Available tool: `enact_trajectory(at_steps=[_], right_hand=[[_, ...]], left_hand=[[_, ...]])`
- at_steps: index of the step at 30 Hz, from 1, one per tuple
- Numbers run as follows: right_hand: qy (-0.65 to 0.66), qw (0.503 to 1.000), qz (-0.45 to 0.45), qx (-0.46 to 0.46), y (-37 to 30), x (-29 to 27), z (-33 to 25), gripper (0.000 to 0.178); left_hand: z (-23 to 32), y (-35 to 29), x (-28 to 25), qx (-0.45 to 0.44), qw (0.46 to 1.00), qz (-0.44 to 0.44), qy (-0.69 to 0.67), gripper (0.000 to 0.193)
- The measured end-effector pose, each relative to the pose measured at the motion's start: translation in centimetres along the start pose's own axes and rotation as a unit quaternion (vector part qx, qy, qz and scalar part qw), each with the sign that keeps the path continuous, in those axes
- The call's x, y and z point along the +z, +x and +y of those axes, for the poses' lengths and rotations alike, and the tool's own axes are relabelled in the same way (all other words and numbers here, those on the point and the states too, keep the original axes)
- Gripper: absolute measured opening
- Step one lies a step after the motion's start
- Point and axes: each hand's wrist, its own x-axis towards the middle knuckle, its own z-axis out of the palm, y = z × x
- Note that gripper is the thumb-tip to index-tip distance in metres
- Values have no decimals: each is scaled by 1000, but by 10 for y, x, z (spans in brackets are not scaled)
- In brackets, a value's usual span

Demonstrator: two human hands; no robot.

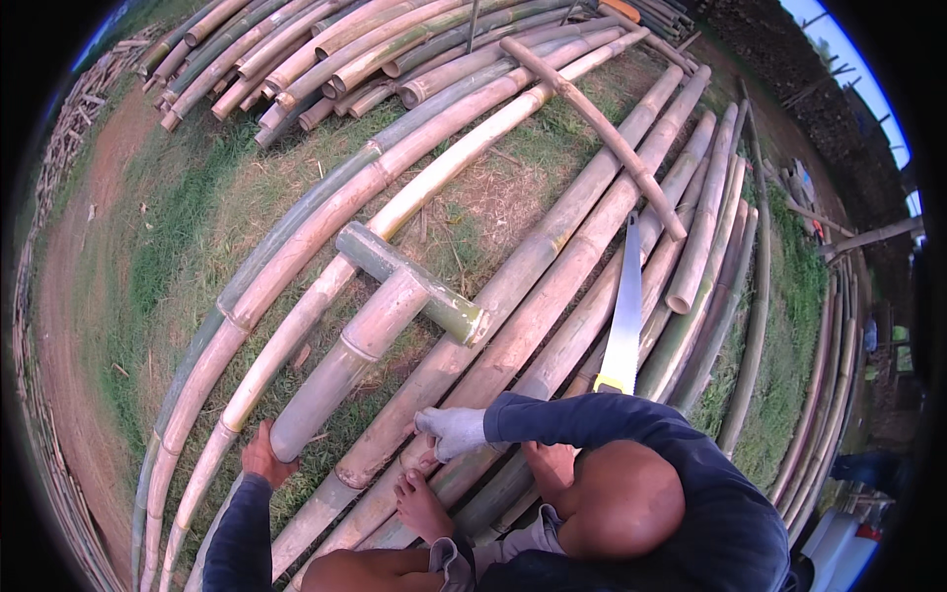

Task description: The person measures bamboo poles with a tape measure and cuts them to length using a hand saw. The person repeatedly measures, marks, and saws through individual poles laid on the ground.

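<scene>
My bare left hand (268, 456) grips the near end of a short, thick bamboo piece (345, 360). This piece slants up to the right, its far end resting on a short green bamboo crosspiece (409, 281) that bridges the long poles. My right hand (452, 432), in a pale work glove, is low over a long bamboo pole (523, 331), near my bare foot. Nothing shows in its loosely bent fingers. Right of it, a handsaw (621, 316) with a yellow-and-black handle lies on the poles, blade pointing away; my right sleeve hides part of the handle.
Long bamboo poles (350, 187) run along the left, and a big stack (326, 49) lies at the back. A thin bamboo bar (602, 133) crosses the far ends of the poles. More poles (819, 385) lie far right. Grass and a dirt path (84, 286) stretch left.
</scene>
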Motion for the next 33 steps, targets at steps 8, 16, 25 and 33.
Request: enact_trajectory(at_steps=[8, 16, 25, 33], right_hand=[[240, 969, -62, -26, 43, 66, 4, 90], [590, 788, 170, -54, 11, 3, 22, 78], [571, 627, 503, -166, -170, -287, 103, 78], [5, 783, 621, 26, -222, -377, 104, 76]], left_hand=[[178, -18, -73, 113, 978, -169, -52, 99], [420, 97, -159, 293, 894, -148, -306, 104], [207, 10, -141, 236, 950, -165, -122, 146], [140, -57, -48, 81, 984, -90, -131, 91]])
